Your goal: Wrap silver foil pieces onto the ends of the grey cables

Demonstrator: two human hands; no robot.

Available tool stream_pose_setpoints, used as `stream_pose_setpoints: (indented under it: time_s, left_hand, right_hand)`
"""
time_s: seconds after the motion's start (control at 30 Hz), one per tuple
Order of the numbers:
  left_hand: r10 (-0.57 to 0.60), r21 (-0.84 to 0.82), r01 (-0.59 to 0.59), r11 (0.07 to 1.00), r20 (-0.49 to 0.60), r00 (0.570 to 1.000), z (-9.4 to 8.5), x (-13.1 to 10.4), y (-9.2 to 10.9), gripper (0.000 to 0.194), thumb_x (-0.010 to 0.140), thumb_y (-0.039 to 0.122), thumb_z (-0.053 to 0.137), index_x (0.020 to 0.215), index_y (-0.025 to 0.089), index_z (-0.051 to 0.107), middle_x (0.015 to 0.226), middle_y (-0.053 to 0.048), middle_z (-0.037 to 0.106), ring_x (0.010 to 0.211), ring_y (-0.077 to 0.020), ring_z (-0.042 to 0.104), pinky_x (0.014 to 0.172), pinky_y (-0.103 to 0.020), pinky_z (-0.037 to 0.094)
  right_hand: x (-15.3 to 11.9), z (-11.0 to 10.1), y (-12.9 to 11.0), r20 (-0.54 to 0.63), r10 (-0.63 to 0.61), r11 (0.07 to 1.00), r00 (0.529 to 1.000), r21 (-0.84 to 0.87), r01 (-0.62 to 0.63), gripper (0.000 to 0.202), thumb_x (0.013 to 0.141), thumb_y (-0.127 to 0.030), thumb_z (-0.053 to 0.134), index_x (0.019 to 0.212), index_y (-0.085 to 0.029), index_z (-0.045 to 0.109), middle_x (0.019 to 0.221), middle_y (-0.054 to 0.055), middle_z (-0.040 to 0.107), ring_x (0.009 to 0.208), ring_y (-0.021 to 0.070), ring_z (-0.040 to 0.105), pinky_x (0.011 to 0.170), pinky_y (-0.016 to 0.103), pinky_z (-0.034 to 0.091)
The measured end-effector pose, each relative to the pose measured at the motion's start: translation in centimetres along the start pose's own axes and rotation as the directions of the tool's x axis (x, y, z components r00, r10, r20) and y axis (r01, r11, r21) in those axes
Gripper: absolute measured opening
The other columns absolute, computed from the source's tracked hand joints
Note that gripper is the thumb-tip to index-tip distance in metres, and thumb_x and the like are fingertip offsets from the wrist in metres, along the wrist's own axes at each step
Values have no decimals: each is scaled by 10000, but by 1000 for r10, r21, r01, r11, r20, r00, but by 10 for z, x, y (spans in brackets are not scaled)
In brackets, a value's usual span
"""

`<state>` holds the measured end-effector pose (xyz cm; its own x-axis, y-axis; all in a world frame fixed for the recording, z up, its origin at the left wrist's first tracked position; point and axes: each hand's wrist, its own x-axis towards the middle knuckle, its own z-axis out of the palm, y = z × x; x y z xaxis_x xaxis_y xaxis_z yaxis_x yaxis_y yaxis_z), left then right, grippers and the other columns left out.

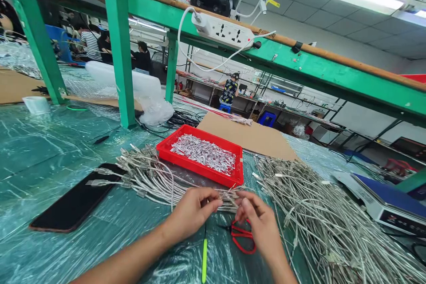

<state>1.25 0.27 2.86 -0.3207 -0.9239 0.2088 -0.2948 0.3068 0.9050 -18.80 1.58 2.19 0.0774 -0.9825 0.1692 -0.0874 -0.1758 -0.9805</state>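
My left hand [199, 210] is closed, thumb and forefinger pinched on what looks like a thin silver cable in front of the left cable bundle [151, 179]. Facing it, my right hand [261, 219] has thumb and forefinger together at a small pale piece, too small to name. Beneath the right hand lie red-handled scissors [242, 240], partly covered by its fingers. A green-handled thin tool [204, 261] rests on the table between my forearms. Behind the hands, a red tray [199, 167] holds many small shiny metal pieces [204, 153].
A large silver cable pile [319, 213] spreads on the right, beside a scale [382, 204]. A black phone [75, 202] lies at left. Cardboard [248, 135] lies behind the tray. Green shelf posts [118, 44] and a power strip [222, 31] stand above. Several people sit in the background.
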Motion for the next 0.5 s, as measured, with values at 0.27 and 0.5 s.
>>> stream_pose_setpoints:
  time_s: [0.27, 0.5]
  left_hand:
    - [59, 42, -59, 997, 9, 998, 7, -5, 5, 256, 902, 303, 513, 727, 157, 629, 658, 17, 569, 643, -133, 487, 611, -224, 335]
    - [-30, -312, 34, 949, 17, 999, -6, 3, 7, 317, 899, 396, 521, 747, 140, 631, 673, 22, 579, 532, -88, 404, 555, -211, 322]
  right_hand:
    - [-1, 9, -3, 207, 106, 994, 973, -41, -99, 419, 838, -562, 613, 779, -147, 599, 608, -1, 600, 473, 81, 486, 479, 190, 377]
    - [11, -4, 19, 92, 112, 978, 989, -189, -93, 423, 766, -567, 672, 709, -148, 655, 604, -9, 537, 562, 116, 450, 530, 218, 349]
